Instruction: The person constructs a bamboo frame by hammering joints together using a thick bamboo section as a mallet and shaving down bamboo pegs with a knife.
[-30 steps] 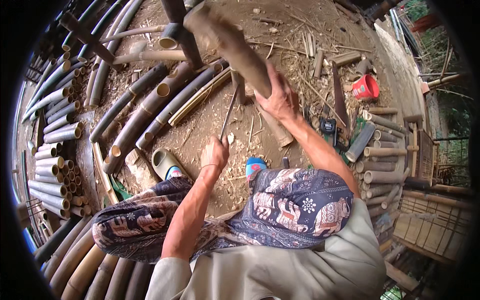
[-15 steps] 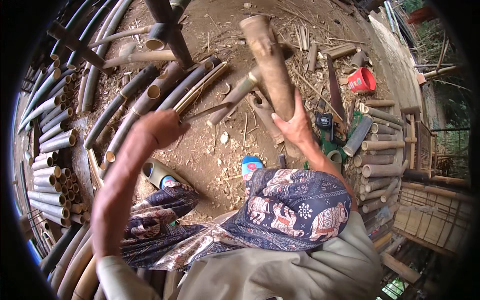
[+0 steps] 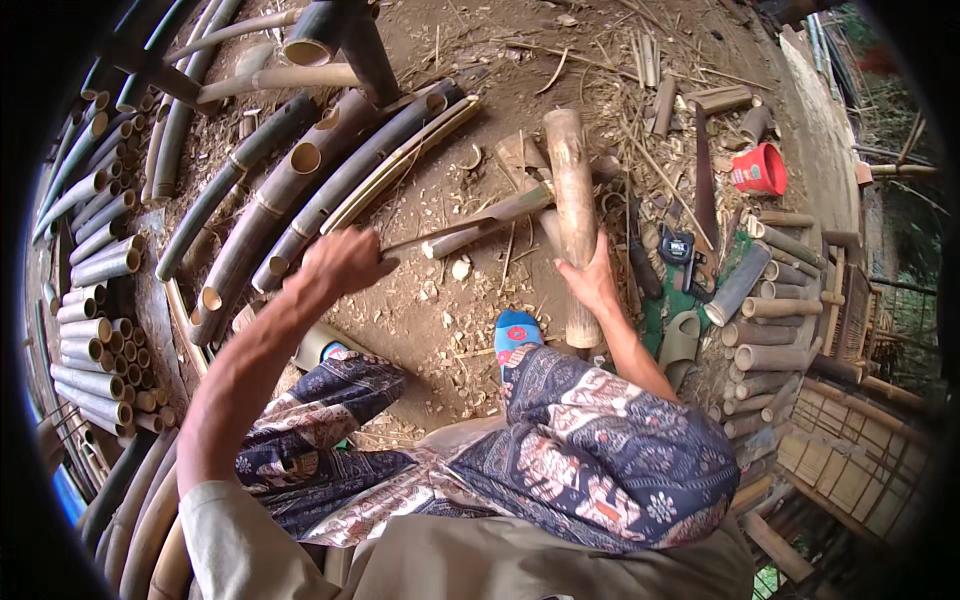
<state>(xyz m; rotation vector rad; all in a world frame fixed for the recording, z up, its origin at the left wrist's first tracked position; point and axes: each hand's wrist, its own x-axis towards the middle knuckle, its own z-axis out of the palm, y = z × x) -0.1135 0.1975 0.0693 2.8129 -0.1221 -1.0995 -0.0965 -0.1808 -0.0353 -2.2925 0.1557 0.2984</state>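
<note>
My left hand (image 3: 347,262) is closed round the handle of a long knife, whose blade (image 3: 440,232) points right. In view, the blade overlaps a cut bamboo tube (image 3: 510,207) lying slantwise; I cannot tell if it bites in. My right hand (image 3: 595,280) grips a thick wooden club (image 3: 572,180), its thumb on the near side. The club's far end crosses in front of the bamboo tube's right end and another short wooden piece (image 3: 523,158). Below it, my foot in a blue sock (image 3: 517,332) rests on the ground.
Long bamboo poles (image 3: 290,190) lie at the left, beside stacked short tubes (image 3: 90,370). At the right are a saw (image 3: 705,185), a black tape measure (image 3: 677,246), a red bucket (image 3: 760,170), a green clog (image 3: 682,340) and more stacked tubes (image 3: 770,335). Chips cover the dirt floor.
The club has come down from a raised, tilted pose and now stands nearly straight in view. My left hand stays closed on the knife. The whole view has shifted slightly.
</note>
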